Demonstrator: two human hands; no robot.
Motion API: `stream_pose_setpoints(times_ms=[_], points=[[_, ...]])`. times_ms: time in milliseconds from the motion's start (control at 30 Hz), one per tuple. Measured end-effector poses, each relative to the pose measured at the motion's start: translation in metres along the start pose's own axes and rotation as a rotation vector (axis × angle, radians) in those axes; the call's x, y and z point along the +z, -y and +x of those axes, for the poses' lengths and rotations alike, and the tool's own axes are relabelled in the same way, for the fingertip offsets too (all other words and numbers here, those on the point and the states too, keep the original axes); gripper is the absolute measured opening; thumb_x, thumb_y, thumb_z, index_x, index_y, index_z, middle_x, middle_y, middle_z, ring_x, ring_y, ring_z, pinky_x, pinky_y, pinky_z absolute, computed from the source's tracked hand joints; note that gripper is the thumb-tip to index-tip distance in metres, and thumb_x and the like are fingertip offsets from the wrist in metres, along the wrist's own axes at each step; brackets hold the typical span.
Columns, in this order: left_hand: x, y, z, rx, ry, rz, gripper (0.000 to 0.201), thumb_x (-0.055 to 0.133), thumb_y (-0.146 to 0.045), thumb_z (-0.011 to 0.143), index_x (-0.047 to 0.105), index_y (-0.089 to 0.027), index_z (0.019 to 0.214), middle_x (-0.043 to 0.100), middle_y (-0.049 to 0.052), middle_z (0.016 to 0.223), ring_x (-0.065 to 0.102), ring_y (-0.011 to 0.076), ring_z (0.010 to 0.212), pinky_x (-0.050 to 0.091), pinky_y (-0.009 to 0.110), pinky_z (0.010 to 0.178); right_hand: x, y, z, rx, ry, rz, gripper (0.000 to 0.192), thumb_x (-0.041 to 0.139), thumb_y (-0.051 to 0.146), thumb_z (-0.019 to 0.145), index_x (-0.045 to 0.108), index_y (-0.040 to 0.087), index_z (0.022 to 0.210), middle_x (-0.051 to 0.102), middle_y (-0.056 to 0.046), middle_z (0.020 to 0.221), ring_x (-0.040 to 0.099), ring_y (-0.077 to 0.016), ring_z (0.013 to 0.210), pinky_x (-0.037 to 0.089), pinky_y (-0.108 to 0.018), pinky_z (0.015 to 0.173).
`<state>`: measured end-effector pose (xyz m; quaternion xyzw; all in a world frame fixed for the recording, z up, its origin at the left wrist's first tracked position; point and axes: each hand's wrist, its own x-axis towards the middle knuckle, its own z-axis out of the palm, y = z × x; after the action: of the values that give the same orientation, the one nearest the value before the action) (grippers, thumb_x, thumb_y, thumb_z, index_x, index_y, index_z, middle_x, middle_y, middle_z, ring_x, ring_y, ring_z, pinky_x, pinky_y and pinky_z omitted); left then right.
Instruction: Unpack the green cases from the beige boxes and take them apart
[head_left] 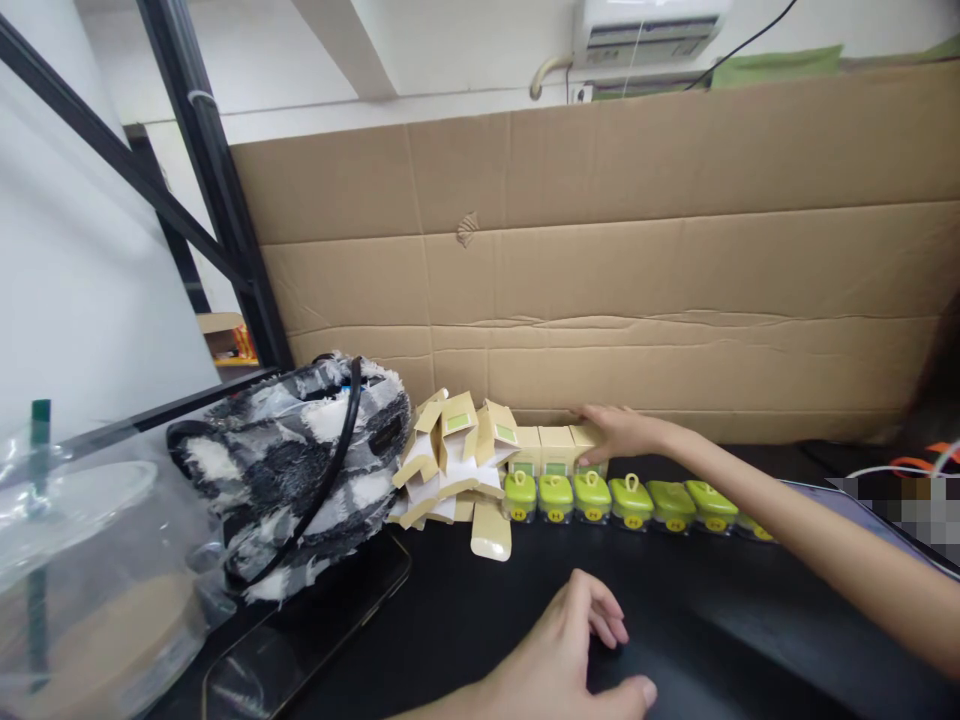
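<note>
My right hand (pixel 624 436) reaches to the back of the black table. Its fingers and thumb are around the rightmost small cream box (pixel 583 438), beside two more such boxes (pixel 556 448). In front of them runs a row of several small clear cases with green lids (pixel 592 492) and round yellow labels; some have a loop on top. My right forearm hides part of the row's right end. Near the front, my left hand (pixel 562 640) hovers with its thumb apart from its bent fingers, holding nothing. Unfolded cream cartons (pixel 454 455) lie piled left of the boxes.
A shaggy black-and-white bag (pixel 315 470) stands on the left, with a dark phone (pixel 307 635) before it. A drink cup in a plastic bag (pixel 97 600) fills the lower left. Behind rises a cardboard panel (pixel 600 270). White cables (pixel 900 468) lie at right.
</note>
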<state>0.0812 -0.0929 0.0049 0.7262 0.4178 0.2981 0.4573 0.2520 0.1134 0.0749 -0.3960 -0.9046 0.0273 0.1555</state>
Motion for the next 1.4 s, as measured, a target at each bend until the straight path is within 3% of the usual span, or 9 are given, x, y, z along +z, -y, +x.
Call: stream_pose_setpoints(times_ms=[100, 300, 433, 533, 667, 767, 933, 1167, 1400], points=[[0.0, 0.003, 0.001, 0.017, 0.015, 0.009, 0.035, 0.065, -0.017, 0.066, 0.041, -0.019, 0.091, 0.052, 0.005, 0.096, 0.053, 0.0202, 0.093, 0.042, 0.037, 0.089, 0.007, -0.015, -0.007, -0.013, 0.03, -0.004, 0.027, 0.056, 0.032, 0.091, 0.057, 0.017, 0.114, 0.06, -0.007, 0.114, 0.062, -0.0193, 0.094, 0.053, -0.04, 0.079], [0.001, 0.01, 0.004, 0.057, 0.027, -0.029, 0.042, 0.067, -0.017, 0.065, 0.037, -0.019, 0.095, 0.051, 0.005, 0.095, 0.053, 0.0194, 0.089, 0.044, 0.038, 0.087, -0.007, -0.001, -0.053, -0.039, -0.262, -0.024, 0.044, 0.064, 0.036, 0.082, 0.05, 0.018, 0.119, 0.053, -0.012, 0.117, 0.05, -0.03, 0.109, 0.042, -0.051, 0.092], [-0.004, 0.018, 0.003, 0.187, -0.218, 0.151, 0.048, 0.065, -0.013, 0.068, 0.039, -0.019, 0.107, 0.046, 0.013, 0.114, 0.048, 0.0273, 0.112, 0.038, 0.048, 0.099, -0.014, 0.026, -0.1, -0.083, -0.346, 0.049, 0.048, 0.062, 0.041, 0.082, 0.043, 0.024, 0.122, 0.052, -0.011, 0.117, 0.048, -0.0287, 0.111, 0.044, -0.046, 0.093], [-0.01, 0.023, 0.004, 0.347, -0.337, 0.269, 0.07, 0.075, -0.025, 0.068, 0.031, -0.021, 0.123, 0.032, 0.02, 0.137, 0.029, 0.0359, 0.133, 0.025, 0.057, 0.108, 0.002, 0.052, -0.134, -0.031, -0.2, 0.276, 0.052, 0.068, 0.049, 0.075, 0.049, 0.027, 0.118, 0.057, -0.009, 0.115, 0.053, -0.0286, 0.11, 0.048, -0.041, 0.09], [-0.015, 0.018, 0.004, 0.194, -0.138, 0.2, 0.077, 0.073, -0.039, 0.071, 0.032, -0.019, 0.132, 0.041, 0.021, 0.139, 0.038, 0.0355, 0.13, 0.031, 0.055, 0.107, 0.032, 0.075, -0.161, 0.129, -0.028, 0.534, 0.062, 0.076, 0.05, 0.063, 0.058, 0.027, 0.118, 0.059, -0.009, 0.124, 0.052, -0.0343, 0.119, 0.047, -0.041, 0.096], [-0.017, 0.011, 0.003, 0.049, -0.057, 0.173, 0.07, 0.07, -0.039, 0.072, 0.039, -0.022, 0.132, 0.05, 0.016, 0.134, 0.05, 0.0321, 0.121, 0.04, 0.047, 0.101, 0.042, 0.08, -0.166, 0.149, -0.075, 0.6, 0.056, 0.077, 0.041, 0.063, 0.061, 0.028, 0.115, 0.062, -0.007, 0.12, 0.056, -0.0311, 0.114, 0.048, -0.035, 0.095], [-0.019, 0.009, 0.004, 0.146, -0.141, 0.265, 0.079, 0.072, -0.047, 0.068, 0.04, -0.018, 0.134, 0.056, 0.017, 0.128, 0.056, 0.0317, 0.111, 0.044, 0.043, 0.097, 0.046, 0.081, -0.163, 0.119, -0.146, 0.485, 0.06, 0.082, 0.025, 0.058, 0.061, 0.033, 0.114, 0.064, -0.003, 0.111, 0.059, -0.0276, 0.107, 0.05, -0.031, 0.09], [-0.022, -0.008, -0.001, 0.127, -0.086, 0.518, 0.06, 0.062, -0.038, 0.078, 0.047, -0.016, 0.132, 0.061, 0.018, 0.113, 0.058, 0.0339, 0.103, 0.047, 0.047, 0.089, 0.057, 0.075, -0.172, -0.08, -0.332, 0.338, 0.062, 0.082, 0.033, 0.063, 0.054, 0.038, 0.118, 0.066, -0.003, 0.1, 0.063, -0.0273, 0.09, 0.053, -0.036, 0.076], [-0.025, 0.0, 0.0, 0.06, -0.113, 0.472, 0.087, 0.074, -0.037, 0.059, 0.037, -0.03, 0.137, 0.051, 0.012, 0.13, 0.05, 0.0371, 0.114, 0.045, 0.048, 0.091, 0.043, 0.073, -0.175, -0.097, -0.47, 0.558, 0.034, 0.077, 0.049, 0.065, 0.059, 0.032, 0.089, 0.06, -0.006, 0.082, 0.06, -0.0273, 0.077, 0.051, -0.04, 0.069]])
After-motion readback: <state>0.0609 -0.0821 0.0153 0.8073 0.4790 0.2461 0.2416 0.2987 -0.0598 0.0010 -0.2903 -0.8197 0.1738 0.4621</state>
